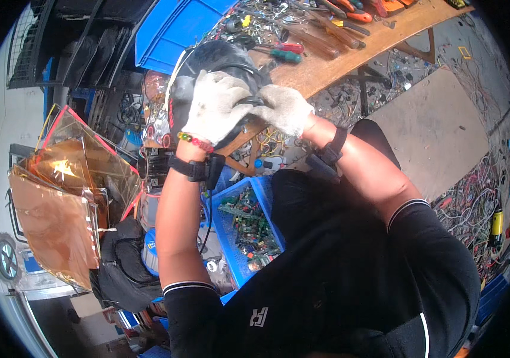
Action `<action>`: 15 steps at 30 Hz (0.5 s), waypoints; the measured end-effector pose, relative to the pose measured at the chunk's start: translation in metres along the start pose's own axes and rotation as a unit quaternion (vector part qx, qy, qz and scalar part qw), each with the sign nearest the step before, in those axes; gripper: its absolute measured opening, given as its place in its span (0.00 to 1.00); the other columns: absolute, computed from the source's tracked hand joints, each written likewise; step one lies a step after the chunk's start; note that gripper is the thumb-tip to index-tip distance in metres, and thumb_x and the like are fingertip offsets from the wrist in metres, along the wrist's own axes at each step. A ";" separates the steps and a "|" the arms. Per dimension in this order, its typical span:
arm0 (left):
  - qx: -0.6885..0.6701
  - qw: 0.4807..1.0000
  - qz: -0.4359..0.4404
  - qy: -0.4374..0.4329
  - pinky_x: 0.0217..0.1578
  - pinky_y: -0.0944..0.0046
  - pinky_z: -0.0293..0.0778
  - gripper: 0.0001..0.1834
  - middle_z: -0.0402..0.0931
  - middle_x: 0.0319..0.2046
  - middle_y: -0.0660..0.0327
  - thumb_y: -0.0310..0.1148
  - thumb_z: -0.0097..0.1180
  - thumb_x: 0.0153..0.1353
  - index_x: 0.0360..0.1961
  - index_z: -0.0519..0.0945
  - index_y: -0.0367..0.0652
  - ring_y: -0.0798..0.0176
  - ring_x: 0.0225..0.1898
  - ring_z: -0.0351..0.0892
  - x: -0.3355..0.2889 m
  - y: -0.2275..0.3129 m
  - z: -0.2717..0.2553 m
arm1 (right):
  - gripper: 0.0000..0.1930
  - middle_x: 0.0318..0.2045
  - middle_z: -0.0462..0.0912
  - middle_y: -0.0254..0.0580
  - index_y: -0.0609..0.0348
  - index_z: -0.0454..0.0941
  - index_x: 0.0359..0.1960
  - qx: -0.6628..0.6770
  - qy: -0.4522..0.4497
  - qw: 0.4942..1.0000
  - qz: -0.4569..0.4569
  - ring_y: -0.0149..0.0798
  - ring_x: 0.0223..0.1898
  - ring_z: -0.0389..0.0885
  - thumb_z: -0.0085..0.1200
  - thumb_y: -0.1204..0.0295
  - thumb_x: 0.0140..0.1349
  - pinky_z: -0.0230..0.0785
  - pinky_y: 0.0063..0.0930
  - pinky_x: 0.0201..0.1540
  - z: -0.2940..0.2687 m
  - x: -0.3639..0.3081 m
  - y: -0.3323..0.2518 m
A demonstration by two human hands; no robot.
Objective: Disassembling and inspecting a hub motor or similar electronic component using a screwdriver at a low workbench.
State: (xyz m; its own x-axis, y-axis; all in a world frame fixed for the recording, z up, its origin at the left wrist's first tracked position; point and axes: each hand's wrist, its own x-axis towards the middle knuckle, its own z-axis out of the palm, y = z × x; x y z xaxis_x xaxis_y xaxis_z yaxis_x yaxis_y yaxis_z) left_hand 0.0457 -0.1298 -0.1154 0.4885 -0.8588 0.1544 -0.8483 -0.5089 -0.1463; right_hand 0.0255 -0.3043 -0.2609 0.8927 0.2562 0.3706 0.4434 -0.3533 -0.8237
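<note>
My left hand [216, 106] and my right hand [283, 110] wear pale work gloves and meet at the left end of the wooden table [302, 77]. Their fingers are closed on a small dark piece [256, 101] between them; its kind does not show. Behind and under my hands lies a large black, shiny, rounded thing [219, 56] with a cream edge, partly hidden by my left glove. Close beyond my right hand, a green-handled screwdriver [284, 56] and a red-handled tool [290, 47] lie on the table.
A blue crate [231, 253] of green circuit boards stands below my left forearm. Another blue bin [174, 30] is at the far left of the table. Loose cables [463, 232] cover the floor at right, beside a flat board [433, 128]. Amber sheets [58, 221] lean at left.
</note>
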 end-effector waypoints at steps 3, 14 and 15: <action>0.032 0.999 -0.021 0.024 0.59 0.50 0.71 0.11 0.86 0.47 0.60 0.38 0.69 0.57 0.40 0.87 0.47 0.48 0.52 0.81 -0.003 0.015 0.004 | 0.21 0.43 0.85 0.57 0.60 0.83 0.43 0.009 0.016 1.000 -0.009 0.63 0.52 0.82 0.57 0.51 0.68 0.74 0.51 0.55 -0.003 -0.006 0.005; -0.527 0.560 -0.418 0.484 0.43 0.65 0.78 0.08 0.86 0.40 0.59 0.26 0.59 0.70 0.47 0.84 0.38 0.66 0.37 0.82 -0.088 0.146 0.097 | 0.17 0.46 0.87 0.54 0.56 0.84 0.47 -0.187 -0.125 0.974 0.021 0.59 0.50 0.86 0.59 0.56 0.67 0.78 0.51 0.52 -0.022 -0.012 -0.056; -0.587 0.511 -0.421 0.466 0.43 0.64 0.80 0.09 0.87 0.42 0.60 0.28 0.59 0.71 0.49 0.84 0.39 0.65 0.38 0.84 -0.086 0.156 0.110 | 0.17 0.48 0.86 0.54 0.56 0.84 0.48 -0.227 -0.141 0.964 0.004 0.59 0.50 0.86 0.59 0.57 0.67 0.78 0.50 0.53 -0.020 -0.013 -0.055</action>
State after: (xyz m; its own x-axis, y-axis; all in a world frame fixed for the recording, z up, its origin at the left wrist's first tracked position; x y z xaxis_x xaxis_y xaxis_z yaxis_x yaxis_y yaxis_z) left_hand -0.1059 -0.1416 -0.2594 0.9362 0.3138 0.1582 -0.2228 0.1819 0.9577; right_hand -0.0085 -0.3058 -0.2122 0.8677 0.4629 0.1811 0.4827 -0.6977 -0.5293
